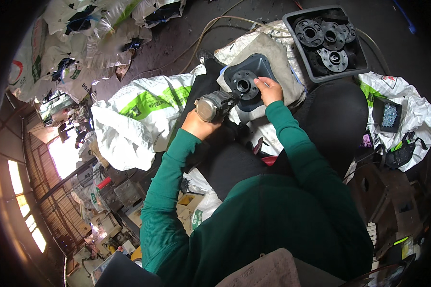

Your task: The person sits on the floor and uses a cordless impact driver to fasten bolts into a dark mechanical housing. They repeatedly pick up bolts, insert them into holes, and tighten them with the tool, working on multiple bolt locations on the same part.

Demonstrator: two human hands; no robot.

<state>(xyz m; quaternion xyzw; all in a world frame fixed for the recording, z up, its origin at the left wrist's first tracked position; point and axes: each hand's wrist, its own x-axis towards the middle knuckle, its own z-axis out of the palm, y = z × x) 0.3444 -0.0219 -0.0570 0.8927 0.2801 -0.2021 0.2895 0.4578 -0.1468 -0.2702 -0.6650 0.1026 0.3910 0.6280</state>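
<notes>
My left hand is closed around a grey, gun-shaped power driver, its nose pointing right at a black round flange. The flange has a large centre hole and smaller holes around it. It lies on a dark square base with rounded corners, which rests on a grey cloth pad between my knees. With thumb and fingers, my right hand grips the flange's right edge. The driver's tip and its contact with the flange are hard to make out.
Several similar flanges fill a black bin at the far right. A small dark box of screws stands on a white sack. Another white sack lies left. A hose runs across the floor. Filled bags are piled far left.
</notes>
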